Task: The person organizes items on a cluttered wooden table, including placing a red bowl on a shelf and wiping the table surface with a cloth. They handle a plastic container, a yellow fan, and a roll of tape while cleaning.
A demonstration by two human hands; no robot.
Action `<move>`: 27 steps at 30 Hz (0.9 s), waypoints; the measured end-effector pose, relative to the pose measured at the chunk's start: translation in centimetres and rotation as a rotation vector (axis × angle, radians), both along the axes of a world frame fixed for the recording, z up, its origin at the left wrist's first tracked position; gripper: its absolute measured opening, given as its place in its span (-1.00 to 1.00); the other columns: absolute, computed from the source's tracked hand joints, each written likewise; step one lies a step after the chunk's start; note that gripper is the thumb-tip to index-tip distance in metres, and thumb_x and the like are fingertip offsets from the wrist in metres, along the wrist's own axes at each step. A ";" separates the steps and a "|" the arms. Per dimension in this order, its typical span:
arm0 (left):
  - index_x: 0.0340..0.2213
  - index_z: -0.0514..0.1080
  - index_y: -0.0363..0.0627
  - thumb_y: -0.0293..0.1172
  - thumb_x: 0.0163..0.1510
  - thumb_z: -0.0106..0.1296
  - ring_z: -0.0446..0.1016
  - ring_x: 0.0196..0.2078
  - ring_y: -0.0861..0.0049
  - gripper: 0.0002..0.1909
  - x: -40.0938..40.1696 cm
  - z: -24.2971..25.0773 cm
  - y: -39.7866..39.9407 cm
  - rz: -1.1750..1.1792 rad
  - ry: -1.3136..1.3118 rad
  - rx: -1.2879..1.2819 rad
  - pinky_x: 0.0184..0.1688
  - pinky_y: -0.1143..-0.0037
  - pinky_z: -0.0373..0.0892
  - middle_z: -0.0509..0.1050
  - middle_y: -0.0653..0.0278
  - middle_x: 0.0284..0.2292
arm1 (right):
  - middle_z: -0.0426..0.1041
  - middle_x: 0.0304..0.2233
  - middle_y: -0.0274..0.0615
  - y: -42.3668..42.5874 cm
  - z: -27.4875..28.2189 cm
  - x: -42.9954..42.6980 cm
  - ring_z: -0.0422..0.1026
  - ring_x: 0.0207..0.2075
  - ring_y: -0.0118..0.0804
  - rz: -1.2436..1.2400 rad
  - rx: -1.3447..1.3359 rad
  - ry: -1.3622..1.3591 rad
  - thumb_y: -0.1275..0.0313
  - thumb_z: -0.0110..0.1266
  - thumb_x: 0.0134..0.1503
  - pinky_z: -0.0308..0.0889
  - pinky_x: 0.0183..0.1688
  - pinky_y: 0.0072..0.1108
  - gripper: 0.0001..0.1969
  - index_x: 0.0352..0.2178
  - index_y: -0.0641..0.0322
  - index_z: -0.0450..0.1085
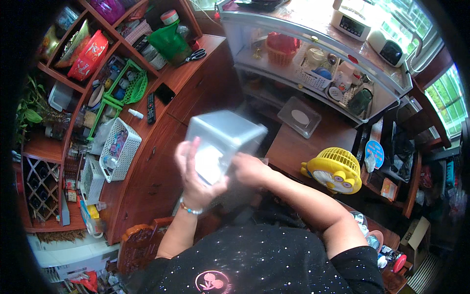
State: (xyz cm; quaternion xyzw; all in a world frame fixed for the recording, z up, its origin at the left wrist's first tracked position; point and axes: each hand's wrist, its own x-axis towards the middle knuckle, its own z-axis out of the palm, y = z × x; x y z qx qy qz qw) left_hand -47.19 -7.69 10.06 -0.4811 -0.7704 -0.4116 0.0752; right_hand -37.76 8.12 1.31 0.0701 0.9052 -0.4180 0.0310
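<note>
A clear plastic container (229, 126) with a pale label is held up in front of my body, slightly blurred. My left hand (198, 172) grips its left side and lower edge, fingers spread over the wall. A beaded bracelet (191, 208) circles that wrist. My right hand (249, 168) is at the container's right side, blurred, its fingers curled and partly hidden; whether it grips the wall or something else cannot be told. Beyond them, a clear plastic lid (300, 117) with a pale oval label lies flat on the wooden table (279, 147).
A yellow cartoon fan (334, 171) stands on the table at right. Behind is a glass-sided cabinet (315, 33) holding baskets. Along the left, a wooden sideboard (147, 137) carries a white basket (121, 150), a remote control (151, 108), a phone (165, 93) and scissors (196, 55). A carved chair (136, 242) is lower left.
</note>
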 end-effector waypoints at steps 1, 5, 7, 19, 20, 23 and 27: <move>0.22 0.01 -0.20 -0.07 -0.41 0.29 0.14 0.14 0.18 0.16 -0.8 -0.4 -0.3 0.105 0.168 -0.016 0.17 0.23 0.18 0.08 0.01 0.06 | 0.42 -0.13 0.05 0.6 0.7 1.5 0.38 -0.03 -0.04 0.040 -0.193 -0.131 0.53 -0.14 -0.03 0.31 -0.02 -0.30 -0.67 -0.20 0.40 0.39; 0.25 -0.09 -0.18 -0.15 -0.13 0.14 0.22 0.08 0.35 -0.01 -5.6 0.8 -1.3 0.067 -0.546 0.367 0.11 0.40 0.24 0.18 0.10 0.00 | 0.47 -0.24 -0.17 3.1 1.2 5.9 0.43 -0.22 -0.29 -0.087 -0.844 -0.092 0.53 -0.19 -0.03 0.37 -0.10 -0.42 -0.59 -0.12 0.33 0.39; 0.25 -0.09 -0.17 -0.19 -0.13 0.13 0.25 0.01 0.43 -0.03 -5.3 0.4 -1.7 0.009 -0.738 0.416 0.07 0.46 0.26 0.22 0.16 -0.04 | 0.46 -0.20 -0.17 5.0 2.4 5.1 0.42 -0.15 -0.34 -0.461 -1.138 -0.098 0.52 -0.13 0.03 0.34 -0.05 -0.47 -0.57 -0.02 0.30 0.33; 0.19 0.10 -0.08 0.25 -0.10 -0.10 0.14 0.21 0.15 -0.07 0.4 -3.2 3.0 -0.447 -2.028 0.789 0.22 0.01 0.03 0.21 0.06 0.14 | 0.28 0.05 0.15 1.3 4.4 -1.2 0.25 0.13 0.09 -0.582 -0.417 0.767 0.63 -0.04 0.04 0.15 0.18 -0.37 -0.61 -0.04 0.36 0.26; 0.18 0.13 -0.08 0.24 -0.08 -0.11 0.17 0.19 0.18 -0.10 1.0 -3.4 3.8 -0.406 -2.040 0.845 0.22 0.07 0.06 0.23 0.08 0.14 | 0.24 0.09 0.16 0.9 2.9 -1.0 0.17 0.18 0.16 -0.523 -0.129 0.766 0.64 -0.04 0.01 0.10 0.21 -0.30 -0.62 -0.07 0.37 0.26; 0.10 0.24 -0.16 0.20 0.04 -0.19 0.29 0.12 0.19 -0.23 0.4 -4.1 4.2 -0.201 -2.010 0.875 0.19 0.23 0.18 0.33 0.10 0.08 | 0.12 0.20 0.15 -2.9 1.9 0.1 -0.01 0.27 0.27 -0.485 0.011 0.726 0.68 -0.02 -0.06 -0.01 0.27 -0.15 -0.66 -0.17 0.34 0.27; 0.14 0.14 -0.20 0.27 -0.03 -0.13 0.32 0.09 0.09 -0.11 -1.8 -5.7 2.5 -0.490 -2.062 0.917 0.15 0.17 0.26 0.27 -0.04 0.09 | 0.26 0.09 0.10 -3.6 1.6 1.6 0.14 0.19 0.19 -0.317 0.045 0.814 0.69 -0.03 -0.04 0.13 0.17 -0.24 -0.74 -0.26 0.33 0.30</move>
